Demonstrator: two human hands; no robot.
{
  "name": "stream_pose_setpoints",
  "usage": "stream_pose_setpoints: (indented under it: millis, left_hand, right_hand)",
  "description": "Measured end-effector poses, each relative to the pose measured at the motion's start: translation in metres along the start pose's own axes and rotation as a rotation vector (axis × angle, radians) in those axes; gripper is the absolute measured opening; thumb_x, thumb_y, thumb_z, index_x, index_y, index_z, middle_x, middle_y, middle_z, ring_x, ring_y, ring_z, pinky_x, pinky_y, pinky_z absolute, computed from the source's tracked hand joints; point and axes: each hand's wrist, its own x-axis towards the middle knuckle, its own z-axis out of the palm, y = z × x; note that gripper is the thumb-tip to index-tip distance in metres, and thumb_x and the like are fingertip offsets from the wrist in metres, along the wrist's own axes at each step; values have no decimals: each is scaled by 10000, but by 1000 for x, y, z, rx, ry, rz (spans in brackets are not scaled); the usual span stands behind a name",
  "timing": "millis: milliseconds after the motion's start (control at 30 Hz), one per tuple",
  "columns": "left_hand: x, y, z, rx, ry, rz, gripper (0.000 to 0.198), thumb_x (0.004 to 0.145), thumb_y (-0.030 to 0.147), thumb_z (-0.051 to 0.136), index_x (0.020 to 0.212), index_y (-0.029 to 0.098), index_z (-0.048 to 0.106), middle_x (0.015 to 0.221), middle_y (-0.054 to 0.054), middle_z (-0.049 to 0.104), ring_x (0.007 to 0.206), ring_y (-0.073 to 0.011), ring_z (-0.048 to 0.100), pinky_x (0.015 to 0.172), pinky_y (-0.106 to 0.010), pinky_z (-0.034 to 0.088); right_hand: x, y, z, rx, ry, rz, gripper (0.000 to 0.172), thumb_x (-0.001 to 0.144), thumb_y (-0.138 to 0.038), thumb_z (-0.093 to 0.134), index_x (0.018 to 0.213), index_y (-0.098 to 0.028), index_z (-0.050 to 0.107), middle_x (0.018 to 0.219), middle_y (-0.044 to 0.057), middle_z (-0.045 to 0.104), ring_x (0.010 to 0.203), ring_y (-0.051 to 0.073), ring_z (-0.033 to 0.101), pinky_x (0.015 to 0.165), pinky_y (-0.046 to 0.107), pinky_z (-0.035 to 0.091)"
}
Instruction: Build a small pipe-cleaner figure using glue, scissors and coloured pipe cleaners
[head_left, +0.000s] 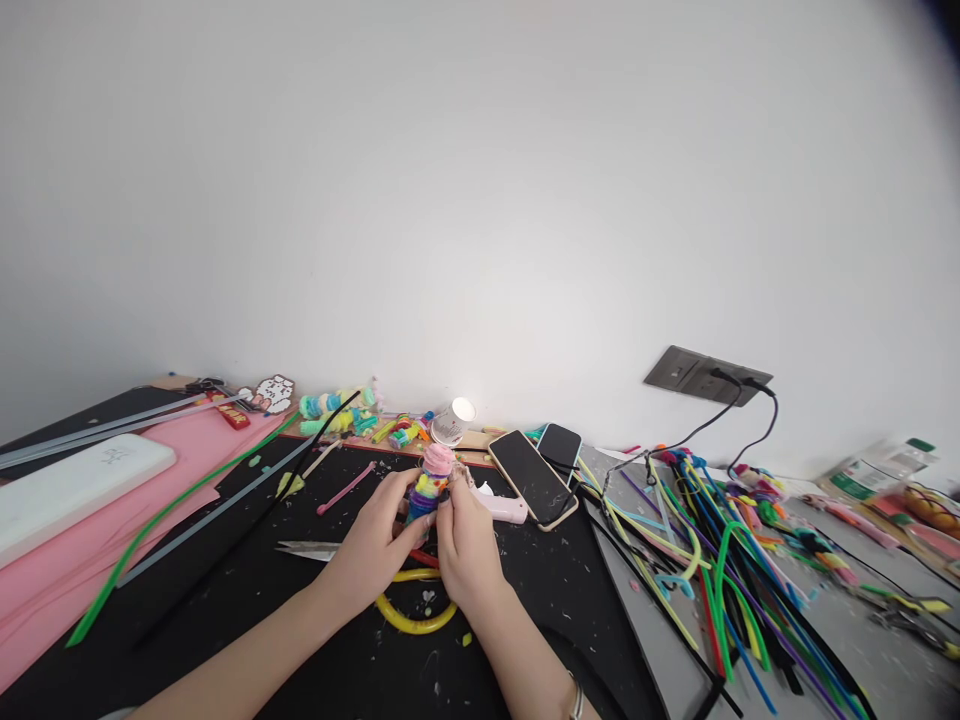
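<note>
Two-handed hold on a fuzzy roll [428,487], raised over the black mat [360,660] at its middle. The roll is clamped between the thumb and fingers of the left hand [379,530] and pressed from the other side by those of the right hand [471,545]; some fingertips are hidden. The pink top stands out above the grip, and the coloured bands are partly covered. Should the roll be squeezed too hard, its soft bands could be crushed or slid out of line; should either hand be slackened, a loose end could be sprung free. The scissors [307,549] lie open to contact beside the left hand, so a forearm might be nicked if swept outward. A pink tool [506,507] is partly hidden behind the right hand and could be knocked against the phone [534,478]. The cup [452,420], tilted behind the roll, might be tipped by a forward push.
</note>
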Motion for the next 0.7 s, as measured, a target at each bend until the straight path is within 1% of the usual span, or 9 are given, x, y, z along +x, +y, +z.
stream_pose_setpoints:
  millis: [200,367,500,700]
  left_hand:
    - [-1,-1,1,6,-17,3,367,883,274,499,1248,247,474,1125,-92,551,956,-250,579,810,-410,515]
    - [-1,-1,2,-42,-20,2,350,887,280,498,1233,234,474,1126,-96,549,955,-243,578,821,-417,520]
    - [0,0,2,-68,-23,6,342,891,287,499,1228,228,478,1127,-102,554,937,-241,588,822,-429,524]
    - [0,0,2,-81,-28,11,337,892,288,499,1224,231,479,1132,-98,557,951,-240,591,817,-418,531]
  right_hand:
    - [0,1,3,21,-7,16,209,921,-161,327,912,-195,533,711,23,521,625,183,487,638,292,420]
    - [-2,3,7,54,8,3,213,920,-162,330,942,-190,539,702,16,515,613,177,474,643,290,412]
    - [-2,4,8,84,13,8,201,922,-167,331,913,-195,530,692,9,506,597,170,455,638,290,408]
    - [-1,2,6,111,-7,14,188,923,-175,319,854,-198,492,687,5,475,661,181,490,653,295,410]
